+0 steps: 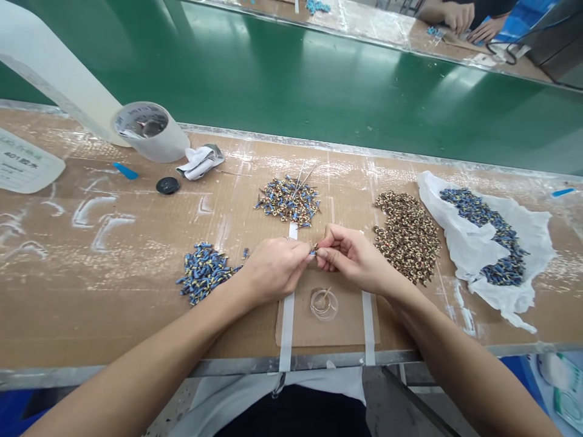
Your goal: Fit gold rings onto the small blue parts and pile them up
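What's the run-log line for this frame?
left hand: pinching small blue part | right hand: pinching same part | nearby: small clear round dish | surface: cardboard-covered bench

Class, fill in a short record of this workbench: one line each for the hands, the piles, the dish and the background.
Left hand: pinching small blue part
Right hand: pinching the same part
Piles: blue pile left; mixed pile centre; ring pile right; blue parts on white bag
Clear dish: between the hands and the edge of the bench
Background: green belt; another person's hands
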`<move>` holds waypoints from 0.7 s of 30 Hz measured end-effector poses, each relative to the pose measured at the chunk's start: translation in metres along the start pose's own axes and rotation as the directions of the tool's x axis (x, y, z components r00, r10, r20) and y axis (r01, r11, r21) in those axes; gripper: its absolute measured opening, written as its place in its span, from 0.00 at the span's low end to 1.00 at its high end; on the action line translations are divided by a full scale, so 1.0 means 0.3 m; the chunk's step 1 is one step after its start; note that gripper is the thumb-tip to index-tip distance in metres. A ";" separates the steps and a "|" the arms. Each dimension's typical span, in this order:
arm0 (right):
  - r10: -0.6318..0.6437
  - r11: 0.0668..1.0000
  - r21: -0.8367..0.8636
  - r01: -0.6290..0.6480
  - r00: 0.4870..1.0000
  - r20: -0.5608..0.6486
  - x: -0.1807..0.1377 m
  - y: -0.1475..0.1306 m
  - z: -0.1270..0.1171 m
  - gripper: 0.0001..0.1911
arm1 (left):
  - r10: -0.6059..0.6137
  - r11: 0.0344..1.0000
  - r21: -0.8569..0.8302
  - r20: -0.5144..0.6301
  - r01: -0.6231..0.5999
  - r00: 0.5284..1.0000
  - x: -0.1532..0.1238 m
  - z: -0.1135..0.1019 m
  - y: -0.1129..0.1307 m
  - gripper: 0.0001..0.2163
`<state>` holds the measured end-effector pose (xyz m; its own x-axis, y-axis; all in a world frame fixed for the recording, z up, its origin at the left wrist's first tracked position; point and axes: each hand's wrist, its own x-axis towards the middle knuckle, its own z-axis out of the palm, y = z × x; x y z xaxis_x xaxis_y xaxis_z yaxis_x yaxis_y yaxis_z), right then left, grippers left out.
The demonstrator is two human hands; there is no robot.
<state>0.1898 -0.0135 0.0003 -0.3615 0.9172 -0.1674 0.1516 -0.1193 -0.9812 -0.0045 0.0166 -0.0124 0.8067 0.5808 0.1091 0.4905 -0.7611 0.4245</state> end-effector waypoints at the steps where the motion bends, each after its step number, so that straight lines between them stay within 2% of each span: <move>1: -0.005 1.000 -0.011 0.005 1.000 -0.008 -0.001 -0.003 0.001 0.09 | -0.008 1.000 0.013 0.004 0.008 1.000 0.000 0.001 0.000 0.13; 6: 0.021 0.997 0.075 -0.016 0.998 -0.061 0.003 -0.014 -0.001 0.08 | -0.015 1.000 0.015 -0.026 0.015 1.000 0.004 0.000 -0.008 0.14; 10: 0.039 0.988 0.149 -0.032 0.998 -0.044 0.014 -0.006 -0.012 0.11 | -0.010 0.998 -0.062 -0.043 0.008 0.999 0.007 -0.007 -0.014 0.15; 14: 0.038 0.988 0.152 -0.031 0.998 -0.044 0.018 -0.001 -0.016 0.12 | -0.004 0.992 -0.130 -0.023 0.001 1.000 0.007 -0.014 -0.012 0.15; 21: 0.008 0.992 0.127 -0.001 0.998 -0.056 0.016 0.000 -0.008 0.12 | -0.015 0.991 -0.137 -0.013 0.014 1.000 0.006 -0.018 -0.005 0.15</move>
<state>0.1903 -0.0083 -0.0002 -0.3079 0.9362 -0.1694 0.0339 -0.1672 -0.9853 -0.0057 0.0203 -0.0080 0.7946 0.5962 0.1144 0.4516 -0.7065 0.5449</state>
